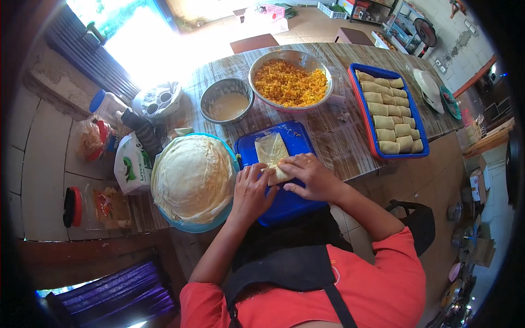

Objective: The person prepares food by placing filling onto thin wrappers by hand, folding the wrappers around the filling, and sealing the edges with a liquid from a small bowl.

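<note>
A pale spring roll wrapper [270, 148] lies partly rolled on a blue plastic tray [296, 211], its far end flat and pointed away from me. My left hand [253, 189] grips the near, rolled part from the left. From the right, my right hand [308, 175] presses its fingers on the same roll. Any filling inside is hidden by the folded wrapper and my fingers. Just left of the tray, a tall stack of round wrappers [192, 178] rests on a light blue plate [192, 226].
Behind the tray stand a metal bowl of pale batter [228, 105] and a large bowl of orange-yellow chopped filling [290, 84]. Finished rolls [381, 108] fill a blue tray [426, 144] at right. A tissue pack [133, 164] and plastic jars [78, 207] sit along the left wall.
</note>
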The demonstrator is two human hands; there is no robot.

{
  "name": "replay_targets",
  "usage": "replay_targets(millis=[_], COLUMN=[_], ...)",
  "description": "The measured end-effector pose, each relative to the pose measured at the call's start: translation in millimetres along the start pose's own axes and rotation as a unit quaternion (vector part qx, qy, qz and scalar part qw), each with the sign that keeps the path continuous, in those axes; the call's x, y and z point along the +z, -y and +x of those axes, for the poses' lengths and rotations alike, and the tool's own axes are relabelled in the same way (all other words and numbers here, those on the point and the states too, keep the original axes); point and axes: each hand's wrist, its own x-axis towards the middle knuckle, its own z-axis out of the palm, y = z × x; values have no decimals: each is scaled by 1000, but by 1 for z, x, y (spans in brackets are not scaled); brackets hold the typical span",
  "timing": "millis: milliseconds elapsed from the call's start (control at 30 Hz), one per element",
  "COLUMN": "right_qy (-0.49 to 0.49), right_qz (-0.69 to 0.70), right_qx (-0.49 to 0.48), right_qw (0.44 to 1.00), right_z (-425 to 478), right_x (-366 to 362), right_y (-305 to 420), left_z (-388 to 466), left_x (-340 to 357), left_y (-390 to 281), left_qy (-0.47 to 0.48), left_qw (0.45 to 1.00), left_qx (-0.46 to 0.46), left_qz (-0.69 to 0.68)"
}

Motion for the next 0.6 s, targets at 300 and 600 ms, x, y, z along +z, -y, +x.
replay_targets(millis=[300,600], right_qy=[-3,-27], right_qz=[201,22], right_qx=[154,57], right_qw=[967,998], right_z=[26,32], right_x=[12,7], right_y=[-32,-37], left_z=[20,33], left_x=[12,11], left_y=[30,35], left_qy=[1,-84], left_qw=[987,993], left_qx=[-129,-84], left_qz=[-94,-14])
